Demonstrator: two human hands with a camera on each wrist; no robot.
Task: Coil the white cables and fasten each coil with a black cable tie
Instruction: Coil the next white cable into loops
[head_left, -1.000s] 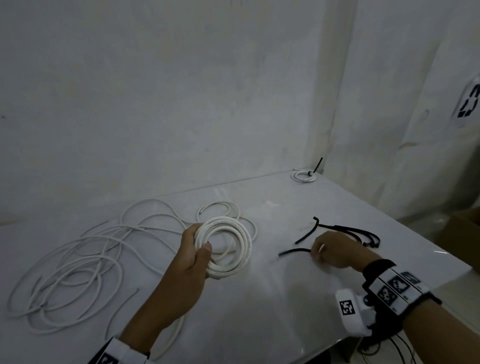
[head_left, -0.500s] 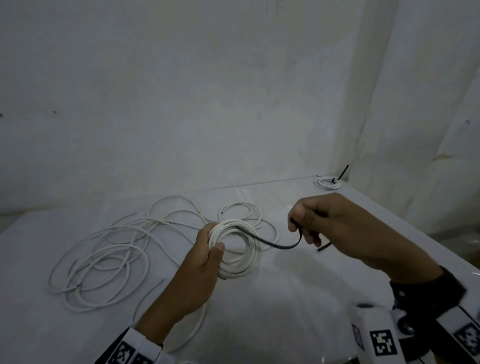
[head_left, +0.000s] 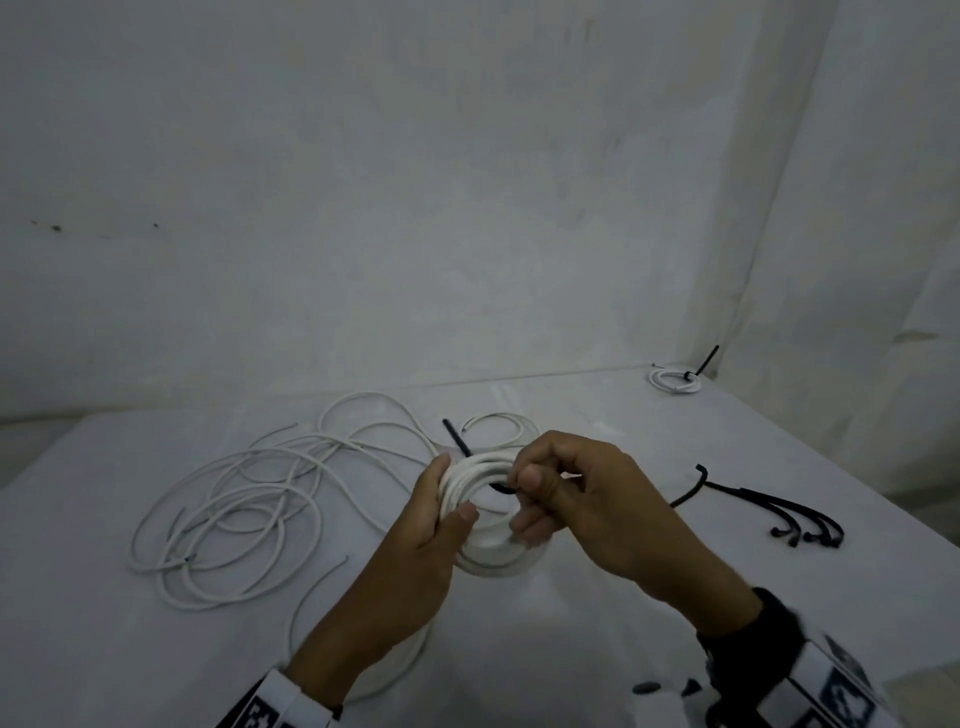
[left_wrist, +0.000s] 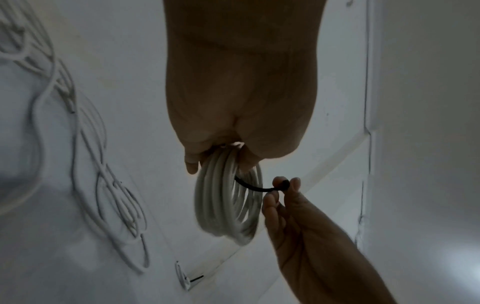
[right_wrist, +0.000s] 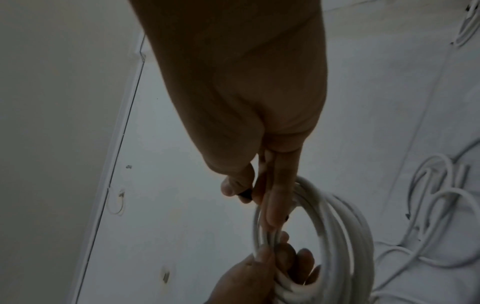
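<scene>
My left hand (head_left: 436, 525) grips the white coil (head_left: 480, 519) at its nine o'clock side, thumb in front and fingers curled through the ring, holding it above the table (head_left: 597, 649). At the coil's three o'clock my right hand (head_left: 587, 499) pinches one end of a black cable tie (left_wrist: 255, 187) between thumb and fingertip; the tie runs through the coil's opening, and its other end pokes out past the turns at eleven o'clock. Out at nine o'clock from my hands I see the loose white cable (head_left: 239, 499) sprawled in slack loops on the table. At three o'clock lies a bunch of spare black ties (head_left: 769, 512). Far off at one o'clock, in the table's corner, sits a small finished coil (head_left: 674, 379) with a black tie standing up from it.
</scene>
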